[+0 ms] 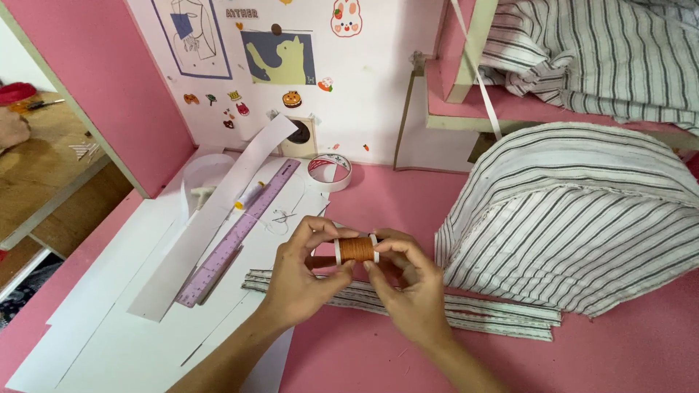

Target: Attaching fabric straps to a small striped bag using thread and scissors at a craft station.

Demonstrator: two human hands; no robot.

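Spool of orange-brown thread [356, 249] sits sideways between my two hands, just above the pink worktop [364, 349]. My left hand [302, 273] has its fingers [320, 231] clamped on one white end flange, and my right hand [411, 284] pinches the other end, so the wound thread faces me and the spool could turn between the grips. Folded striped fabric strips [466, 313] lie right under my hands, beside a larger striped fabric piece [575, 218]. A purple ruler [237, 236], white paper strip [211, 218] and tape roll [329, 172] rest to the left on white sheets.
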